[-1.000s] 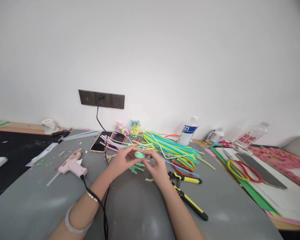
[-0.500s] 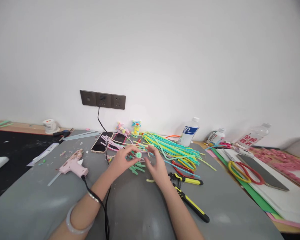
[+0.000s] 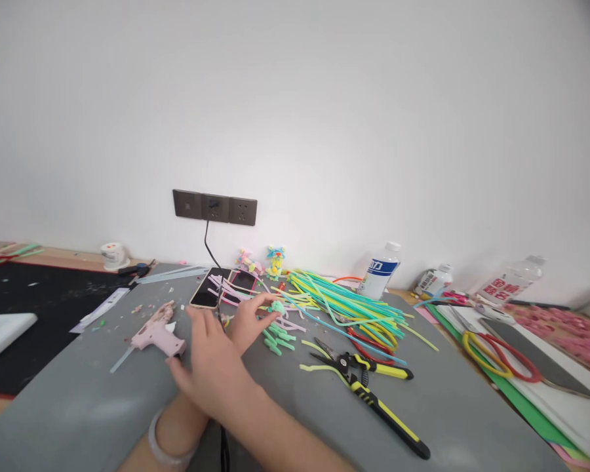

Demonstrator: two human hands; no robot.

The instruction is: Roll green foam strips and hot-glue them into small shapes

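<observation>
Between thumb and fingertips, my left hand (image 3: 248, 321) pinches a small mint-green fuzzy ball (image 3: 278, 307), which looks like coiled pipe cleaner. My right hand (image 3: 211, 357) crosses over my left forearm, thumb and fingers apart and holding nothing. Just left of it lies a pink hot glue gun (image 3: 157, 337) on its side, a clear glue stick out of its back end. Short green pipe cleaner pieces (image 3: 278, 339) lie in front of my left hand. Diagonal pliers-like cutters (image 3: 364, 373) with yellow and black handles rest to the right, jaws apart.
A heap of long green, yellow and blue pipe cleaners (image 3: 349, 308) spreads at the back. A black cord runs from the wall socket (image 3: 215, 207) across the table. A bottle (image 3: 379, 272), phone (image 3: 207, 288), small figures (image 3: 275, 262) and scissors (image 3: 501, 357) stand or lie around.
My right hand has left the green ball and swung left across my left forearm to beside the glue gun. My left hand keeps its pinch; the view has shifted slightly.
</observation>
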